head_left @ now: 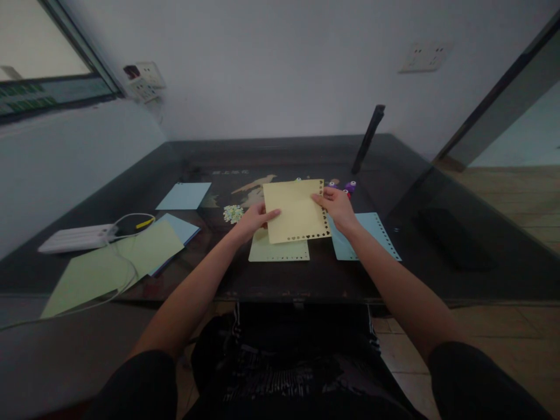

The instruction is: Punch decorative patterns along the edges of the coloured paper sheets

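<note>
A pale yellow sheet of paper (pixel 294 211) is held up between my two hands, over the middle of the dark table. Small punched shapes run down its right edge and along part of its bottom edge. My left hand (pixel 257 220) pinches the left edge, thumb on top. At the upper right edge my right hand (pixel 336 207) grips it between thumb and fingers. Below it lies a pale green sheet (pixel 280 252) with a row of small holes, partly covered. A light blue sheet (pixel 371 233) with punched edges rests beneath my right forearm.
Small purple craft punches (pixel 350 186) stand behind my right hand. To the left are a blue sheet (pixel 186 196), large green sheets (pixel 118 262) and a white power strip (pixel 79 238) with a cable. A black upright stick (pixel 368 140) rises at the back of the table (pixel 280 286).
</note>
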The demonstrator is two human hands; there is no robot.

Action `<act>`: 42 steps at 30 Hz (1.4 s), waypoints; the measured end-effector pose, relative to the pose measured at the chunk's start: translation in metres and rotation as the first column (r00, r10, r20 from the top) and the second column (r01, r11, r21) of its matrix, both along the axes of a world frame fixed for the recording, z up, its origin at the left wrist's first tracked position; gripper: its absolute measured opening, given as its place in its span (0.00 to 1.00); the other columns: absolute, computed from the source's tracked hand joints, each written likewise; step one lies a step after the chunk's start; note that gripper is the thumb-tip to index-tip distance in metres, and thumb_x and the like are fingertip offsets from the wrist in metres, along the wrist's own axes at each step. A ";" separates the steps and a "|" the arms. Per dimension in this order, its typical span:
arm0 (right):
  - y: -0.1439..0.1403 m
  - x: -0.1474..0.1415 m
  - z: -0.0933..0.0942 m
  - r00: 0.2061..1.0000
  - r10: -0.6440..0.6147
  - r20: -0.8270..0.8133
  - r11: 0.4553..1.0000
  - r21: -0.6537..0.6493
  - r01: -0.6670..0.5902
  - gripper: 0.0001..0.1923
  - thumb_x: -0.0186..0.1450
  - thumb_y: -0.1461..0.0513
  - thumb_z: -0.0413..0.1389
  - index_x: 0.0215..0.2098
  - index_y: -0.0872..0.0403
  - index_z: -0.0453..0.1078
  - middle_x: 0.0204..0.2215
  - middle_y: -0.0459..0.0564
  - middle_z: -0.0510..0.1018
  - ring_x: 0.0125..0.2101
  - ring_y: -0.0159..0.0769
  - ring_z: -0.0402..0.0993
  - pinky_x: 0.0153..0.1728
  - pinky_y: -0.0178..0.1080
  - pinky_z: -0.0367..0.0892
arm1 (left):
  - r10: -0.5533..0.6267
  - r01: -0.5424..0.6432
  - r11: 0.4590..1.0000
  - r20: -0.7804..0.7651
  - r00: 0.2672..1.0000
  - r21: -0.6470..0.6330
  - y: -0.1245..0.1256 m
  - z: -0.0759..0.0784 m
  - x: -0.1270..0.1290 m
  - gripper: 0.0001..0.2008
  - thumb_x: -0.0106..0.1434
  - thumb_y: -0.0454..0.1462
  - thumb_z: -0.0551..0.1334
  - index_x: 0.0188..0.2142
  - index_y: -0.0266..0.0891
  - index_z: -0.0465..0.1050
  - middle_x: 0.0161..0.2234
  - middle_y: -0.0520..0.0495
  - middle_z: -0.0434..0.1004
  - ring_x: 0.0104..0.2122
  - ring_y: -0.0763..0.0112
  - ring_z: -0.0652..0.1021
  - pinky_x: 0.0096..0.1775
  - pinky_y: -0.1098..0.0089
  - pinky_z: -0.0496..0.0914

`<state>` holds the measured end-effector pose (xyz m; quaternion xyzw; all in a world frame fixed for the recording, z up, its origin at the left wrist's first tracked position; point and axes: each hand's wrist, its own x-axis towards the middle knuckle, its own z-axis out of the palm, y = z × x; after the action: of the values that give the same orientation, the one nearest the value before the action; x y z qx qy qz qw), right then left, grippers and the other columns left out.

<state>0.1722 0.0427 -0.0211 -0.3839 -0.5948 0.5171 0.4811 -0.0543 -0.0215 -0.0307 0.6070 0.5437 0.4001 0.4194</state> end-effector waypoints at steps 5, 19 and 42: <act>0.003 0.004 0.003 0.998 -0.050 -0.039 0.997 0.060 0.052 0.13 0.52 0.53 0.62 0.29 0.53 0.70 0.28 0.48 0.78 0.29 0.36 0.74 0.33 0.41 0.70 | -0.159 0.155 0.983 -0.032 0.987 -0.096 -0.006 0.000 0.006 0.16 0.55 0.46 0.63 0.32 0.34 0.74 0.27 0.43 0.76 0.23 0.72 0.72 0.22 0.71 0.65; 0.002 0.003 0.003 1.000 -0.005 -0.019 1.000 0.000 0.005 0.16 0.54 0.51 0.61 0.33 0.53 0.71 0.32 0.50 0.79 0.33 0.39 0.76 0.35 0.43 0.71 | -0.258 0.243 0.957 -0.082 0.963 -0.157 -0.009 -0.002 0.009 0.18 0.55 0.47 0.63 0.32 0.33 0.73 0.22 0.44 0.74 0.16 0.75 0.70 0.19 0.73 0.63; 0.012 0.007 -0.003 0.994 -0.081 0.077 0.991 0.113 0.072 0.23 0.58 0.44 0.53 0.30 0.54 0.73 0.27 0.49 0.78 0.25 0.32 0.71 0.25 0.34 0.64 | -0.067 0.073 0.995 0.100 0.993 -0.064 0.002 -0.004 -0.003 0.17 0.54 0.47 0.63 0.31 0.32 0.73 0.22 0.45 0.76 0.17 0.77 0.69 0.21 0.75 0.61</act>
<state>0.1788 0.0543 -0.0240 -0.4000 -0.6263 0.4487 0.4964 -0.0569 -0.0196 -0.0343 0.5908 0.5141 0.3956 0.4797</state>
